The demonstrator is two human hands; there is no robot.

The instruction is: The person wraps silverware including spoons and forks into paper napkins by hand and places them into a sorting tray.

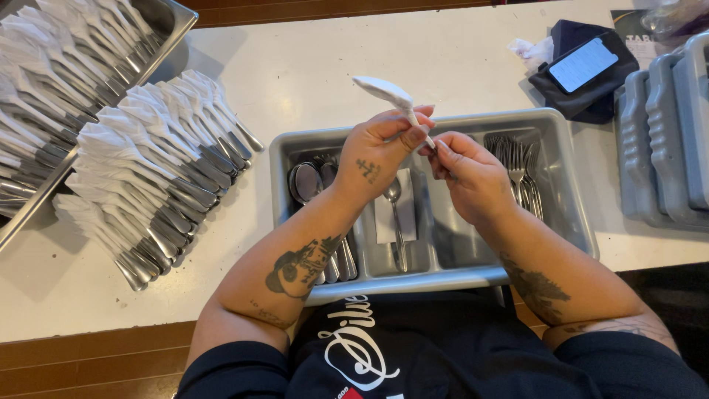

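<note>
Dark apron [413, 347] up close; both hands, left hand [377, 159] and right hand [473, 181], are pinched shut around a napkin-wrapped spoon [391, 96] over the grey cutlery tray's [569, 185] far edge.

Bare white table [317, 66] open behind grey cutlery tray [569, 214], room for hand there. Left side blocked: rows of wrapped cutlery [155, 170] and metal pan [166, 33] full of same. Right side blocked by stacked grey trays [665, 140]; dark pouch with phone [583, 66] at far right. Narrow free strip between wrapped rows and tray.

White table [310, 66] with grey tray [569, 185]
</note>
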